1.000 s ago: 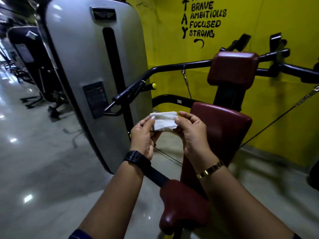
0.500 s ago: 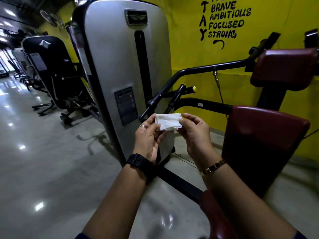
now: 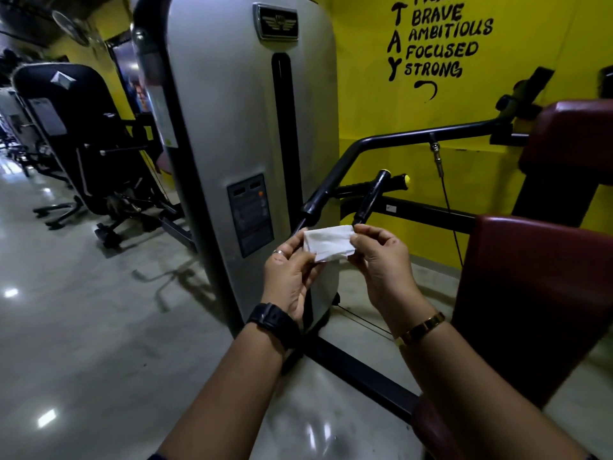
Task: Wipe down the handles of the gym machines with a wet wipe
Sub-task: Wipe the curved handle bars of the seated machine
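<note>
A folded white wet wipe (image 3: 328,242) is stretched between both hands at the centre of the head view. My left hand (image 3: 290,277) pinches its left edge and my right hand (image 3: 381,263) pinches its right edge. Just behind the wipe stand the machine's black handles: one grip (image 3: 370,200) with a yellow end cap rises above my right fingertips, a second grip (image 3: 371,185) with a yellow cap points right, and the bent lever arm (image 3: 318,202) ends above my left fingers. The wipe touches no handle.
The grey weight-stack housing (image 3: 238,127) stands right behind my hands. Maroon seat pads (image 3: 537,293) are at the right, against the yellow wall (image 3: 381,104). A black floor bar (image 3: 361,376) runs under my arms. More black machines (image 3: 83,144) line the glossy floor at the left.
The view has swung left and closer to the grey housing; the maroon pads slid to the right edge. Both hands still hold the wipe, now just below the black grips.
</note>
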